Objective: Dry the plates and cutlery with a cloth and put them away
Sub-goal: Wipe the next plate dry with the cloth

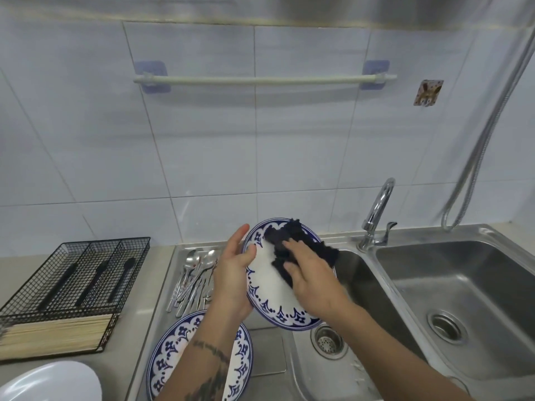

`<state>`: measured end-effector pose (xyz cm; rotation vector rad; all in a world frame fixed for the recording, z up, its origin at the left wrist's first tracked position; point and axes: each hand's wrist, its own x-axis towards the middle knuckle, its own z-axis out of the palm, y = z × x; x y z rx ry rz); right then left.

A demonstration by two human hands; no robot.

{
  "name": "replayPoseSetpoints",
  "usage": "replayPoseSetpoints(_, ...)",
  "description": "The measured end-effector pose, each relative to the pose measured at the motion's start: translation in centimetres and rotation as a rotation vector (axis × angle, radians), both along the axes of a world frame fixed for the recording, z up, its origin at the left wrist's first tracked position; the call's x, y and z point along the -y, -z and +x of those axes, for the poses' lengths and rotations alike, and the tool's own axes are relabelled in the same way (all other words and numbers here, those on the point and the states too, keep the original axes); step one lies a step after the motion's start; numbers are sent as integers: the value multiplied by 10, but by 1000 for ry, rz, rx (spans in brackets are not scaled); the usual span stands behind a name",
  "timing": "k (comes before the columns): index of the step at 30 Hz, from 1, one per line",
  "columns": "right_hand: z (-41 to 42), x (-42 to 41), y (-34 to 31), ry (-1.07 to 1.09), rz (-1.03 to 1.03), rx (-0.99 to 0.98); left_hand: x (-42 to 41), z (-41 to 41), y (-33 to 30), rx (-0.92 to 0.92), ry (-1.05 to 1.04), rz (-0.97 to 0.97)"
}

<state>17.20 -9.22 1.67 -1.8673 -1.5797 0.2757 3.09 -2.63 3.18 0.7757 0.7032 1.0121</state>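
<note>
My left hand (233, 273) grips the left rim of a white plate with a blue patterned border (267, 287), holding it tilted above the left sink basin. My right hand (311, 277) presses a dark cloth (292, 241) against the plate's upper face. A second blue-patterned plate (179, 342) lies flat on the steel drainboard below, partly hidden by my left forearm. Several spoons and other cutlery (194, 279) lie in a pile on the drainboard to the left of the held plate.
A black wire cutlery tray (84, 273) with dark-handled utensils stands on the counter at left, on a bamboo mat (55, 334). A white dish (49, 383) shows at the bottom left. The faucet (376, 215) stands between two steel basins (463, 285). A towel rail (260, 80) hangs on the tiled wall.
</note>
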Motion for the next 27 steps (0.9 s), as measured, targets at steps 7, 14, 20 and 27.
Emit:
replayPoseSetpoints(7, -46, 2, 4, -456, -55, 213, -3, -46, 8, 114, -145, -98)
replayPoseSetpoints(14, -77, -21, 4, -438, -139, 361, 10, -105, 13, 224, -344, -127)
replayPoseSetpoints(20, -156, -18, 4, -786, -15, 459, 26, -170, 25, 169, -578, -135)
replayPoseSetpoints(27, -188, -30, 17, -850, 49, 512, 65, -266, 58, -233, -1045, -122)
